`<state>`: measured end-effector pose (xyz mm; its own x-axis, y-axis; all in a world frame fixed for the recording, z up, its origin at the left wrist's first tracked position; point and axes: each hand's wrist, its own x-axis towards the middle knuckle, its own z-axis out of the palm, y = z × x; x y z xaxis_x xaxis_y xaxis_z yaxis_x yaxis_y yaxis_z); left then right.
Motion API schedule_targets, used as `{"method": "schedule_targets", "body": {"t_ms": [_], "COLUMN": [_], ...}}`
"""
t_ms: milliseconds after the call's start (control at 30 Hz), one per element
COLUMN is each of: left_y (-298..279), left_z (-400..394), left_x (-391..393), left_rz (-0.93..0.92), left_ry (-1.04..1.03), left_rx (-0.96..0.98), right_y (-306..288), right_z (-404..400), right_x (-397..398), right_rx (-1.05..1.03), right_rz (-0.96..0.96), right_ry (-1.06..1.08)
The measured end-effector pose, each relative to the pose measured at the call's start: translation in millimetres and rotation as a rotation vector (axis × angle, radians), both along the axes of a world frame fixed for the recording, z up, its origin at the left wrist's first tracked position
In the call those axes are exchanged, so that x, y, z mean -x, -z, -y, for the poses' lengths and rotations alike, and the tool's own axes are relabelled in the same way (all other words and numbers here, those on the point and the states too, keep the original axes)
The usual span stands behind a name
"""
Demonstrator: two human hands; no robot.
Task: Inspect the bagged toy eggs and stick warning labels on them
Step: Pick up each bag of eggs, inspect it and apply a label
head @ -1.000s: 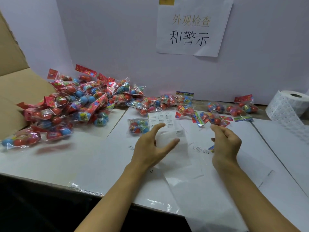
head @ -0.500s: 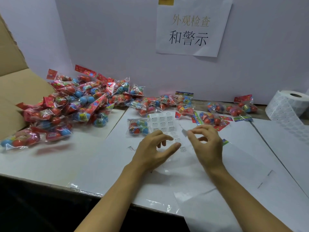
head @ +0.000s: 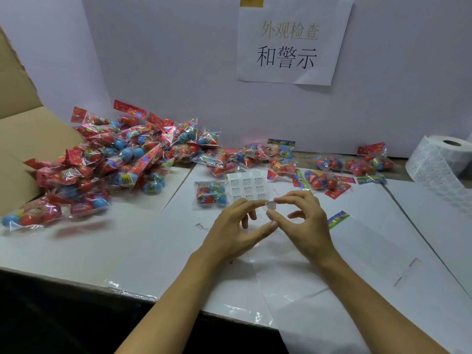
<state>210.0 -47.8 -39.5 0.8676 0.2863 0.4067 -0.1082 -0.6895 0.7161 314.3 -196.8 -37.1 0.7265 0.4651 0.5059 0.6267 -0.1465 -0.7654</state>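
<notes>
Warning label [head: 271, 205], small white printed square, pinched between fingers of left hand [head: 236, 231] and right hand [head: 305, 221].

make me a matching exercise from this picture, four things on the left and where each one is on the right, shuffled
Things:
1. label roll
2. label sheet
3. cardboard box
4. peeled label

Places:
A. far left edge of the table
B. pinched between the fingertips of the left hand and right hand
C. far right, by the back wall
D. flat on the table, just right of a lone bag of eggs

Pairs: 1-C, 2-D, 3-A, 4-B
</notes>
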Motion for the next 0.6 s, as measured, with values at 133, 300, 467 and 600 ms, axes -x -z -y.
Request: {"method": "schedule_targets", "body": {"t_ms": [133, 300, 467, 600], "left_y": [2.3, 4.7, 7.8, 9.4], "left_z": [-1.1, -2.6, -5.3, -5.5], "left_x": [-1.9, -3.6, -2.9, -4.9], "left_rz": [0.001, 0.014, 0.038, 0.081], "left_ry": [0.005, -0.002, 0.000, -0.090], "left_rx": [0.023, 0.043, 0.030, 0.000], "right_y": [-4.6, -7.6, -3.6, -5.1], "right_z": [0.1, 2.3, 2.9, 3.2], "right_x": [2.0, 0.1, -2.1, -4.3], "right_rx": [-0.068, -0.097, -0.070, -0.155], "right_rz": [-0.119, -0.203, -0.251, -0.321], "right_ry": [-0.023, -0.093, -0.145, -0.130]}}
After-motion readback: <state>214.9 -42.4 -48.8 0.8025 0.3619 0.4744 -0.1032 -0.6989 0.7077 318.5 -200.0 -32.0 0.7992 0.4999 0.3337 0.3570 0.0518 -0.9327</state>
